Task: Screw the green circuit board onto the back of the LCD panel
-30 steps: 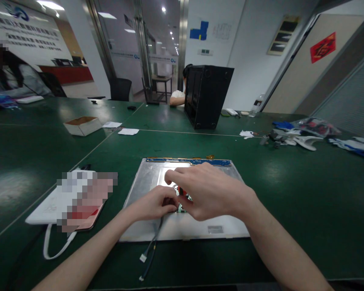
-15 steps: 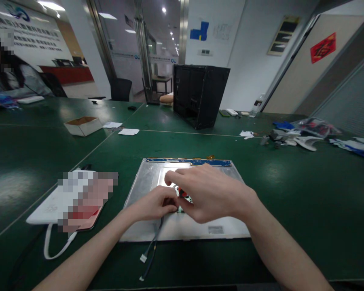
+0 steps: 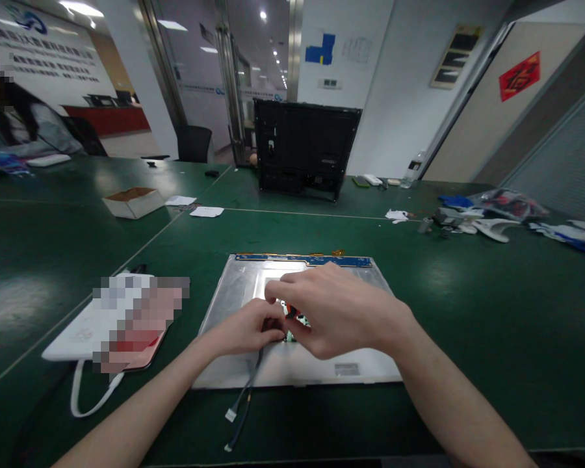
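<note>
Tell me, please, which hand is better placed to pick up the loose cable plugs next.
Probably the left hand: it is nearer the cable plugs, which lie past the panel's near edge. The right hand is farther away and seems to hold a red-and-black object.

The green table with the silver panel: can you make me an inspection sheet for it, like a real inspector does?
Surface: green table, crossed by thin pale seams.
Job's things: silver panel lying flat, blue strip along its far edge; small red-and-black item, mostly hidden.
Clutter: open box, paper, white flat thing.
Hands: left hand has its fingertips near the panel's middle; right hand curls over the red-and-black item; grips hidden.
Cables: dark cables cross the panel's near edge; white cable at left.
Surroundings: black casing across the table, black chair, person at left.
</note>
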A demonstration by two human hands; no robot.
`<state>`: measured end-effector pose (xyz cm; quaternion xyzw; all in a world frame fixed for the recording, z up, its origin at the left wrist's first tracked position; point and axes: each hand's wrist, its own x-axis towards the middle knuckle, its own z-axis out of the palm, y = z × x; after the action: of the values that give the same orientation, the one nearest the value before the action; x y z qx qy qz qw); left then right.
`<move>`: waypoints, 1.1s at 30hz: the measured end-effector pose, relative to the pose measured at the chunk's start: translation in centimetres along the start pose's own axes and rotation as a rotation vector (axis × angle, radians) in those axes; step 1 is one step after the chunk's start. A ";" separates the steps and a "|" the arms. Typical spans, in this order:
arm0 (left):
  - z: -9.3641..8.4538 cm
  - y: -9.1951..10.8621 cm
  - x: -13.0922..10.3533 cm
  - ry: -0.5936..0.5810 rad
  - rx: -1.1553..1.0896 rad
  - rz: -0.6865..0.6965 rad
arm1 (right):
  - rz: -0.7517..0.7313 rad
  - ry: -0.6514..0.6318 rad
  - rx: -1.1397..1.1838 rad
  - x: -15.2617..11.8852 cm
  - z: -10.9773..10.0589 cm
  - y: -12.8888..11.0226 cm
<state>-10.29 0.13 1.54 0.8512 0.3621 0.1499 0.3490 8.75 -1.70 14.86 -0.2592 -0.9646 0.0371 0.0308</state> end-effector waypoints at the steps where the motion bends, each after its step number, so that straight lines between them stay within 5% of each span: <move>1: 0.0 0.0 0.0 -0.004 0.003 -0.003 | 0.000 -0.004 0.005 0.0 0.0 0.0; 24: -0.3 0.6 0.0 -0.022 -0.048 0.002 | 0.258 0.081 -0.196 1.0 0.3 -0.1; 33: -0.1 0.3 0.1 0.006 -0.029 0.019 | 0.136 0.058 -0.130 0.7 0.5 -0.2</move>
<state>-10.16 0.15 1.83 0.8490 0.3529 0.1611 0.3588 8.04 -1.52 14.45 -0.3266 -0.9438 -0.0310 0.0395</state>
